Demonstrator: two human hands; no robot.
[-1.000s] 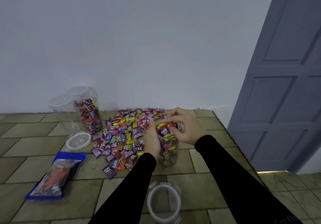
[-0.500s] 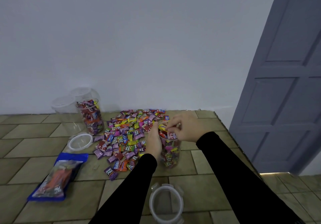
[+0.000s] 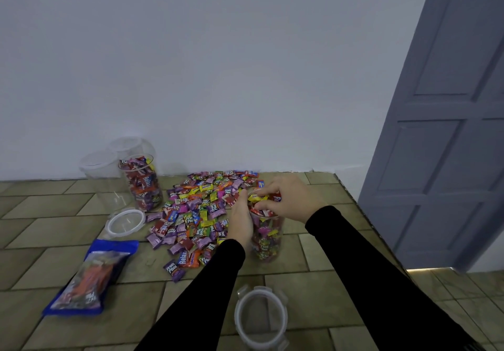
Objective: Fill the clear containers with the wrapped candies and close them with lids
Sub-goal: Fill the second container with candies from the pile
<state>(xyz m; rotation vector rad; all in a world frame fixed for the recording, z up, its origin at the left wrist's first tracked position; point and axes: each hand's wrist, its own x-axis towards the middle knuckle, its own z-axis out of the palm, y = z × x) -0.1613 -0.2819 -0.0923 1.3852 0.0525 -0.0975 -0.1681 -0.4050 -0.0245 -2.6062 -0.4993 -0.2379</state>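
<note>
A clear container (image 3: 266,241) heaped with wrapped candies stands on the tiled floor in front of me. My left hand (image 3: 241,221) holds its left side. My right hand (image 3: 286,198) is over its mouth, fingers curled on the topmost candies (image 3: 257,198). A loose pile of wrapped candies (image 3: 196,214) spreads to the left. A second clear container (image 3: 141,181), full of candies, stands by the wall beside two empty clear containers (image 3: 101,168). One clear lid (image 3: 261,316) lies near me and another lid (image 3: 125,221) lies left of the pile.
A blue candy bag (image 3: 90,277) lies on the floor at the lower left. A white wall runs behind the containers. A grey door (image 3: 447,132) stands at the right, past the edge of the tiled platform.
My right hand has lowered onto the candies at the container's mouth, pushing the heap down. My left hand has stayed on the container's side.
</note>
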